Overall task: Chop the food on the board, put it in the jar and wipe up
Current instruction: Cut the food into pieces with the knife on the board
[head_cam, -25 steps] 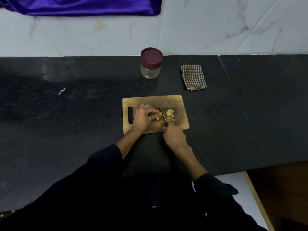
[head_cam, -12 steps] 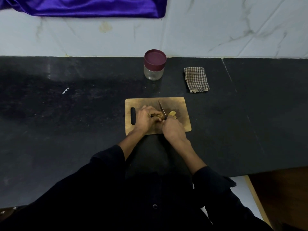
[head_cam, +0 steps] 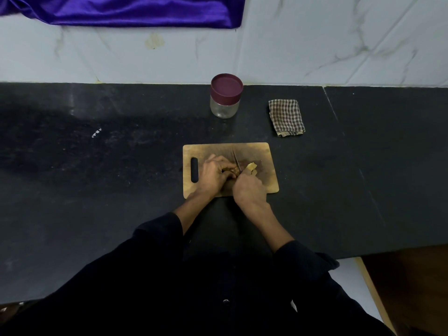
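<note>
While the left hand (head_cam: 214,174) curls its fingers over the uncut piece of food (head_cam: 229,170) near the middle of the wooden board (head_cam: 266,166), the right hand (head_cam: 248,190) is wrapped around the handle of a knife (head_cam: 237,162), whose blade stands just beside the left fingertips. A few pale cut pieces (head_cam: 251,167) lie on the board to the right of the blade. The food looks firm and knobbly, so it probably resists the edge and could roll; holding it down from above with fingertips tucked back seems the safest hold. The cut bits look small and light, likely best scooped up in a pinch or swept off the board. At the back of the dark surface (head_cam: 97,190) stands the jar (head_cam: 225,98), lid on, its smooth clear wall likely slippery and breakable, best taken around the body. A checked cloth (head_cam: 286,117) lies folded to its right, soft and easy to bunch.
</note>
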